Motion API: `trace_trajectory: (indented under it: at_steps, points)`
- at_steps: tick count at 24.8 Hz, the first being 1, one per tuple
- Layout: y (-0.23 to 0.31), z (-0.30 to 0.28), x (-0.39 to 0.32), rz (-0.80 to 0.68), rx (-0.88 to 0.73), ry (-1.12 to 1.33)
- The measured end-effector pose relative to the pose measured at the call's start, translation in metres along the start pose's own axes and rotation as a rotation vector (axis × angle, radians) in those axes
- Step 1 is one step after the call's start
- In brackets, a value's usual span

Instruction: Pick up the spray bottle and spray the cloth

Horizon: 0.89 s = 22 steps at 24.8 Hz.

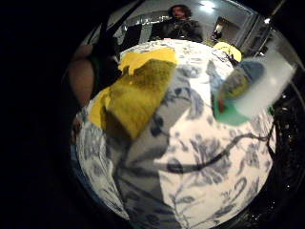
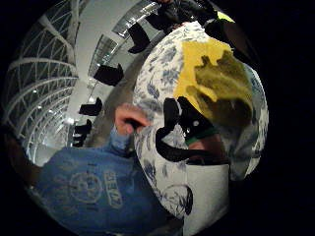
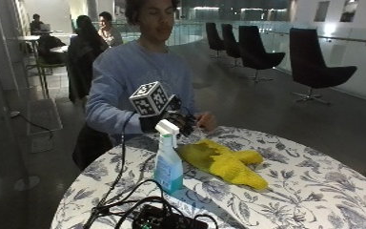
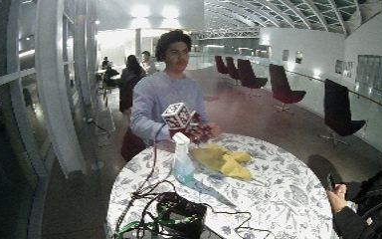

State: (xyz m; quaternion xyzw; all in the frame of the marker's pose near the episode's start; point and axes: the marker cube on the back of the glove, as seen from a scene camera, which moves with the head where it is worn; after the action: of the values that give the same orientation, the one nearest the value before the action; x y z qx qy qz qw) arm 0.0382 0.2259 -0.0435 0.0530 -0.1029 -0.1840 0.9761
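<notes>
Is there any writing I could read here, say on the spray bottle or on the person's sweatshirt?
Spray bottle: it carries a label, but the print is too blurred to read.
Blue sweatshirt: a round emblem and a few block letters show in the thumb side palm view, too blurred to read.
Yellow cloth and floral tablecloth: no writing.

Fuzzy yellow cloth (image 3: 224,161) — translucent plastic spray bottle (image 3: 167,160)

Round table (image 3: 310,191) across lower frame of the outside view. Spray bottle (image 3: 168,160) upright on it, left of centre. Cloth (image 3: 224,162) spread just right of the bottle, near but apart. Gloved right hand (image 3: 173,119) raised above the table's far edge, behind the bottle. Cabled box (image 3: 164,219) at bottom edge, below the bottle.
</notes>
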Motion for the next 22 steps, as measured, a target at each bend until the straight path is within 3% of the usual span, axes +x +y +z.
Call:
trace_trajectory:
  at_steps: [11, 22]
  points:
    - [0.045, -0.027, 0.034, 0.06, 0.022, -0.031]
    - [0.074, -0.057, 0.107, 0.254, 0.104, -0.674]
